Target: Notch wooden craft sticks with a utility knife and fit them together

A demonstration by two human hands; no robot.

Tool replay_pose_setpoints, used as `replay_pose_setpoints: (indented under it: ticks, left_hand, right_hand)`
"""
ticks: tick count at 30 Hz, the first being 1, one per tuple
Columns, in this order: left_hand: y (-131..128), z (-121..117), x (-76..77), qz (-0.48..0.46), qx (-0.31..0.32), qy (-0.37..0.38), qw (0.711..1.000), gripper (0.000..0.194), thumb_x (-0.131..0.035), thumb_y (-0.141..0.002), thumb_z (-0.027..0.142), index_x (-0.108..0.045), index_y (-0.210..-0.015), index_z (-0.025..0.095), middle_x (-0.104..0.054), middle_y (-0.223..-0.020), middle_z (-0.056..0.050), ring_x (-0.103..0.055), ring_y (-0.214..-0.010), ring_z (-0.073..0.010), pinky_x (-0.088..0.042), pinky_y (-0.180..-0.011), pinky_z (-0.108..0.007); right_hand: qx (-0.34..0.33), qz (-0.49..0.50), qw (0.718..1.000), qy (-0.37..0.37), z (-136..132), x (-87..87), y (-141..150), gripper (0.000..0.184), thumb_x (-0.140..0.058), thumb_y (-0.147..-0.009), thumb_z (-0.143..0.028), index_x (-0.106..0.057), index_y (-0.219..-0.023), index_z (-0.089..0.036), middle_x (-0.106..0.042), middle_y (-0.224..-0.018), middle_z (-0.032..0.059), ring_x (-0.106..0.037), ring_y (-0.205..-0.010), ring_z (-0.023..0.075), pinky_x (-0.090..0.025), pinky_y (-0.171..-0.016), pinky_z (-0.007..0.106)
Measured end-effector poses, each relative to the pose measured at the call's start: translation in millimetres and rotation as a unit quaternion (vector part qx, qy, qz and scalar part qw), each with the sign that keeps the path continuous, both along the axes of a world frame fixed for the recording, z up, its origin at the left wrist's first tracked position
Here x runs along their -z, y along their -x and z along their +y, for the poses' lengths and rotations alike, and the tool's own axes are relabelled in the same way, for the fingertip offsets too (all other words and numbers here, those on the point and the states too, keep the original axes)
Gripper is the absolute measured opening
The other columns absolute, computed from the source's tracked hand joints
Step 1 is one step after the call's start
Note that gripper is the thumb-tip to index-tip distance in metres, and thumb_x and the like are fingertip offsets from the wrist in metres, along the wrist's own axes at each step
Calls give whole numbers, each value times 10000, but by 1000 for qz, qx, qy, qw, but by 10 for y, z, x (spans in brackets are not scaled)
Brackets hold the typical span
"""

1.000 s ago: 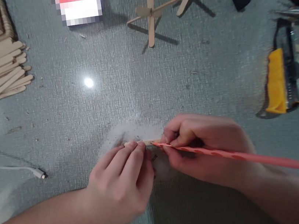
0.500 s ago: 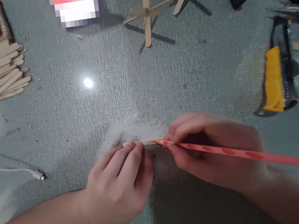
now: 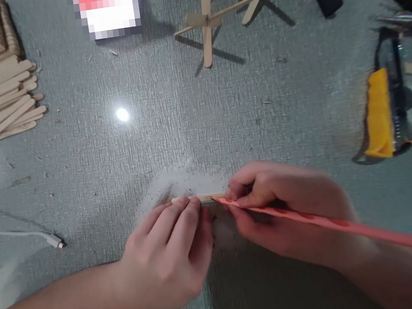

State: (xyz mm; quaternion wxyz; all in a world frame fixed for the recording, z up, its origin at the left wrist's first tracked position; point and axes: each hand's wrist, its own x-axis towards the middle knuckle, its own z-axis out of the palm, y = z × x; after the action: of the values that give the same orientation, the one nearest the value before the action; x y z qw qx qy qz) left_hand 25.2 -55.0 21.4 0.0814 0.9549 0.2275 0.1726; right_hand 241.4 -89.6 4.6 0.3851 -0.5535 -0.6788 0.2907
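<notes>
Just below the frame's centre, my left hand (image 3: 166,254) grips a wooden stick (image 3: 219,195) and my right hand (image 3: 293,201) pinches a red pencil (image 3: 315,219) beside a small rectangle (image 3: 208,197) already drawn there, though whether the marking is complete I cannot tell.

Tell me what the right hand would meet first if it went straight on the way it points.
The right hand, pencil leading, would probably meet the left hand, which holds the wooden stick; relative height is unclear.
</notes>
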Motion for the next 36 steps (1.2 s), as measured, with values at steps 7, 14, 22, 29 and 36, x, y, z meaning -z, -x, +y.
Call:
replay_pose_setpoints:
  ticks: [7, 14, 22, 29, 36]
  left_hand:
    - [-18, -5, -1, 0, 3, -1, 1000, 219, -733, -859, 149, -772, -1051, 51, -796, -1070, -156, -781, -966, -285, -691, -812, -391]
    - [-13, -4, -4, 6, -1, -7, 1000, 228, -751, -851, 159, -776, -1059, 68, -798, -1072, -145, -784, -963, -281, -695, -797, -390]
    - [-22, -15, -1, 16, 1, -7, 1000, 236, -760, -843, 162, -773, -1059, 68, -796, -1087, -148, -783, -975, -282, -694, -808, -389]
    - [-22, -3, -25, 17, 2, -9, 1000, 194, -723, -869, 137, -779, -1043, 74, -799, -1078, -140, -787, -965, -274, -694, -809, -379]
    - [-18, 4, -26, 16, 1, -6, 1000, 215, -751, -850, 144, -779, -1050, 74, -797, -1084, -145, -787, -964, -279, -697, -811, -384]
  right_hand:
    - [3, 0, 1000, 3, 11, 14, 6, 247, -655, -826, -110, -468, -755, -254, -664, -747, -27, -638, -605, 111, -497, -532, 239]
    - [-6, 1, 1000, 9, 30, -8, -14, 254, -647, -825, -109, -446, -759, -248, -653, -728, -30, -616, -593, 96, -488, -529, 225]
    - [0, 8, 1000, 11, 16, 7, -9, 254, -650, -831, -105, -455, -760, -252, -665, -746, -20, -627, -612, 113, -493, -531, 250]
    - [-8, 1, 1000, 12, 22, -1, -14, 244, -627, -816, -94, -444, -760, -245, -648, -729, -32, -611, -592, 94, -469, -523, 233]
    - [-10, -5, 1000, 13, 41, -9, -30, 260, -631, -824, -103, -433, -758, -257, -662, -735, -21, -622, -590, 120, -474, -501, 264]
